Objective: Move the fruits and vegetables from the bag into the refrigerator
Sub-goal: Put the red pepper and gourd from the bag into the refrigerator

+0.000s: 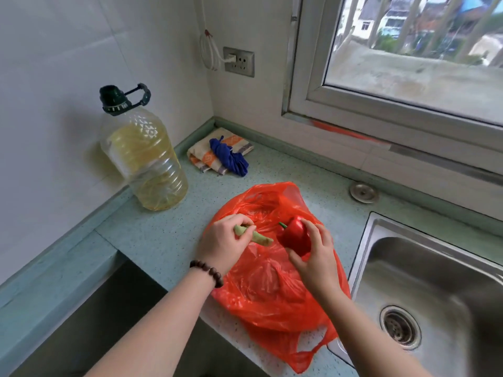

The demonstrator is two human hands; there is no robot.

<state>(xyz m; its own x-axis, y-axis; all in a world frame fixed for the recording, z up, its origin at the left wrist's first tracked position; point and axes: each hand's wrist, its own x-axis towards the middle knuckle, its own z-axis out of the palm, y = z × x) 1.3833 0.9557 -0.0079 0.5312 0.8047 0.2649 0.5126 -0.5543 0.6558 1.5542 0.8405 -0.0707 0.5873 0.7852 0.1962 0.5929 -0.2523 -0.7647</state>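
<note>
Early stage: 2 items out, none in the refrigerator, which is not in view. Left hand (221, 242) grips a pale green vegetable (254, 235); right hand (317, 257) pinches a glossy red bell pepper (295, 235), both just above the crumpled orange-red plastic bag (272, 289) near the countertop's (163, 235) front edge. Bag looks still lumpy, contents unclear.

White tiled walls (54, 50) meet a speckled green countertop (152, 235); daylight enters the window (408, 58).
</note>
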